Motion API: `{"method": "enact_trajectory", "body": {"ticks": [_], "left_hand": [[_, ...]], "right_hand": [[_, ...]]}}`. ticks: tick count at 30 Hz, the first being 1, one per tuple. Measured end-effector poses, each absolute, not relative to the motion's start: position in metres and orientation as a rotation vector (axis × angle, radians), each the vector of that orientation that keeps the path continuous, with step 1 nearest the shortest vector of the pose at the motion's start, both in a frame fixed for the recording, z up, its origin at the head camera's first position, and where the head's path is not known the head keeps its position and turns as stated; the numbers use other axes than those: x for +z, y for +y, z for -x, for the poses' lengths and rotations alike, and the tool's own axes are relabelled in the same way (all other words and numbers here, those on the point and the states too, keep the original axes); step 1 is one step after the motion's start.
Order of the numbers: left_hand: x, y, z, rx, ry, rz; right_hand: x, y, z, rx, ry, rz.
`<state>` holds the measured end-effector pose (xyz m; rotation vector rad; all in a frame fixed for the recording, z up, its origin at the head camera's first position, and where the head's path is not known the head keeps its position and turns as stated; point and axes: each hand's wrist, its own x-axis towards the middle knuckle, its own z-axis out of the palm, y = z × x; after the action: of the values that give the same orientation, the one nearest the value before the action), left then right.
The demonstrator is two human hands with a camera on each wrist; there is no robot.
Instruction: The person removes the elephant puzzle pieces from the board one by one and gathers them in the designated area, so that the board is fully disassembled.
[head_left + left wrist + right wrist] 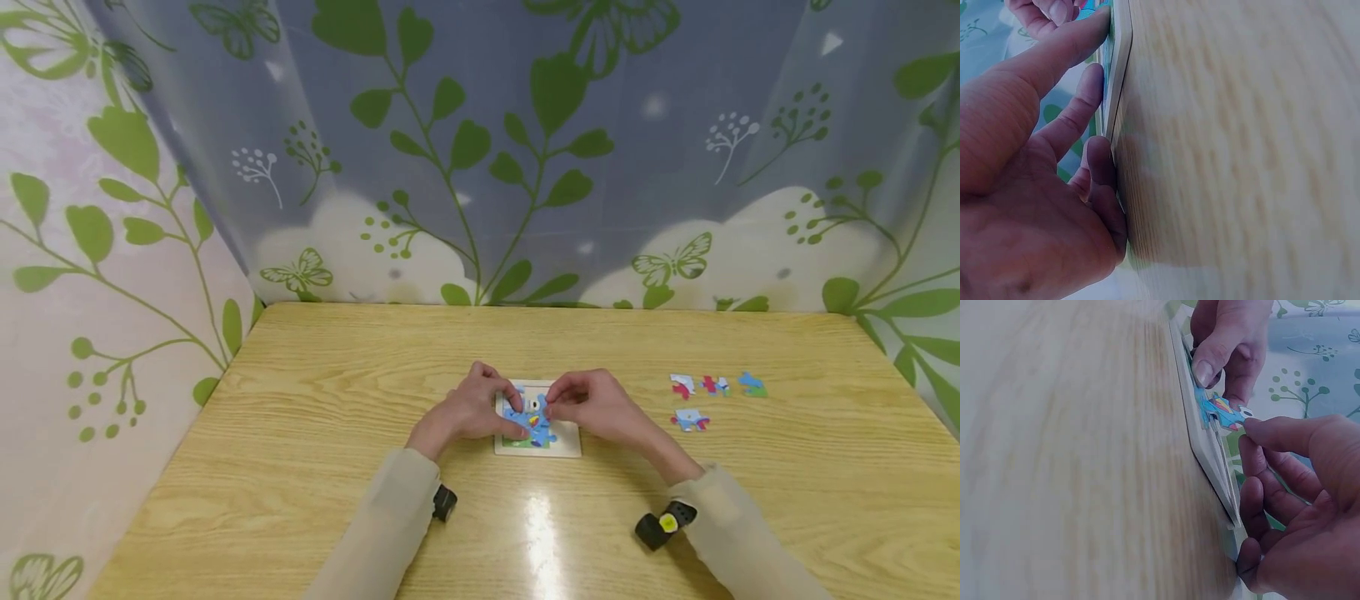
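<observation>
A small jigsaw tray (568, 445) with a pale rim lies on the table, partly filled with blue and green pieces. My right hand (600, 407) pinches a blue puzzle piece (1229, 415) with an eye and a yellow-red patch between thumb and index finger. That piece is tilted, its far end raised over the tray. On the tray's left side my left hand (476, 406) presses with thumb and fingertips on the pieces and rim. Its other fingers lie loosely bent beside the tray's edge in the left wrist view. Both hands hide part of the picture.
To the right lie several loose puzzle pieces: a white-red piece (682, 385), a red-blue piece (715, 384), a blue-green piece (752, 384) and a light-blue piece (690, 419). A patterned curtain (480, 167) hangs behind the wooden table (337, 358).
</observation>
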<state>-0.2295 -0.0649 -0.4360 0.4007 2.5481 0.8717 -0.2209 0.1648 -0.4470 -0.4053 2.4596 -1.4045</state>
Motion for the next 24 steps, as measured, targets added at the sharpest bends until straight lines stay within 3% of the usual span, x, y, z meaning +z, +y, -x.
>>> {"method": "enact_trajectory", "body": {"ticks": [24], "left_hand": [[-0.435, -0.087, 0.213, 1.036, 2.516, -0.580]], "right_hand": [[-0.428, 0.218, 0.201, -1.380, 2.563, 0.338]]}}
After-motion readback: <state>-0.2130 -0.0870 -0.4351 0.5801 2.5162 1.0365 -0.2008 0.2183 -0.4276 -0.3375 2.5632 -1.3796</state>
